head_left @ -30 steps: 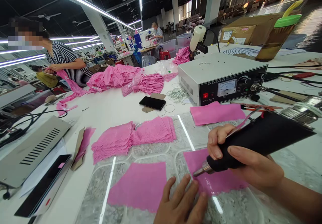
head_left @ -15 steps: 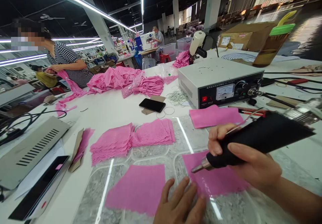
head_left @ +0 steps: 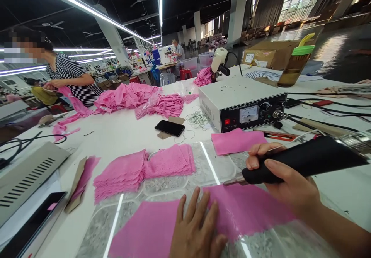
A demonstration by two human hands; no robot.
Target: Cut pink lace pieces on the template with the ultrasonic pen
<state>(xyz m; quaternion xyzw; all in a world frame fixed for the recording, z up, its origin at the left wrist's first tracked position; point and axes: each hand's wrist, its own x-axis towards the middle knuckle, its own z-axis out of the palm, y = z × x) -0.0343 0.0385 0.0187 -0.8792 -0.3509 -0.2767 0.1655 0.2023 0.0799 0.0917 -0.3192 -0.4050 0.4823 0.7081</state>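
Observation:
My right hand (head_left: 290,188) grips a black-sleeved ultrasonic welding gun (head_left: 304,157), its metal tip pointing left at the far edge of a pink fabric piece (head_left: 252,207). A cable runs from the gun's rear off to the right. My left hand (head_left: 194,227) lies flat with fingers spread, the fingertips at that piece's left side. Under and left of this hand is another flat pink fabric piece (head_left: 145,227). Beyond them sit two stacks of pink fabric pieces (head_left: 118,175) (head_left: 171,161). A separate pink piece (head_left: 237,141) lies farther right.
A control box (head_left: 243,105) with a dial and red switch stands behind. Around it are a phone (head_left: 169,127), rubber bands (head_left: 197,119), a utility knife (head_left: 278,136) and a bottle (head_left: 295,67). Pink fabric (head_left: 127,95) is heaped at the back, where a person (head_left: 74,76) handles some.
The gun's tip has moved from over the right piece to its far edge. My left hand has shifted up and slightly left. The whole view has turned a little.

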